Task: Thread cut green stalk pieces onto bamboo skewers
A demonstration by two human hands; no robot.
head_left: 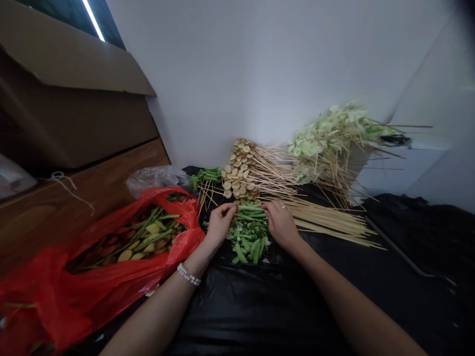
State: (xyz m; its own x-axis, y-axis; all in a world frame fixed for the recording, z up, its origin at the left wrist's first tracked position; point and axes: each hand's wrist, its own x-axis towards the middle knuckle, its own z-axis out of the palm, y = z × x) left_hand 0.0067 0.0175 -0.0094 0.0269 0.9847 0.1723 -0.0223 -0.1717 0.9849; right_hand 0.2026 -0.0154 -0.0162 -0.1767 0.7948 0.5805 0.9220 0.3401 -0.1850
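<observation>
My left hand (221, 222), with a beaded bracelet at the wrist, pinches the left end of a green vegetable strip (251, 208). At its other end the fingers of my right hand (281, 223), wearing a ring, are closed in the same way. Directly below lies a pile of cut green vegetable pieces (251, 242) on black plastic sheeting (260, 306). Skewers threaded with potato slices (240, 170) are stacked just beyond my hands. To the right of my right hand lie loose bare wooden skewers (334, 222).
A red plastic bag (129, 282) on the left holds potato slices and green stalks. Skewered green vegetables (208, 175) lie behind it, near clear plastic (158, 179). Skewered cabbage leaves (334, 131) are heaped back right, against the wall. A cardboard box (81, 118) stands back left.
</observation>
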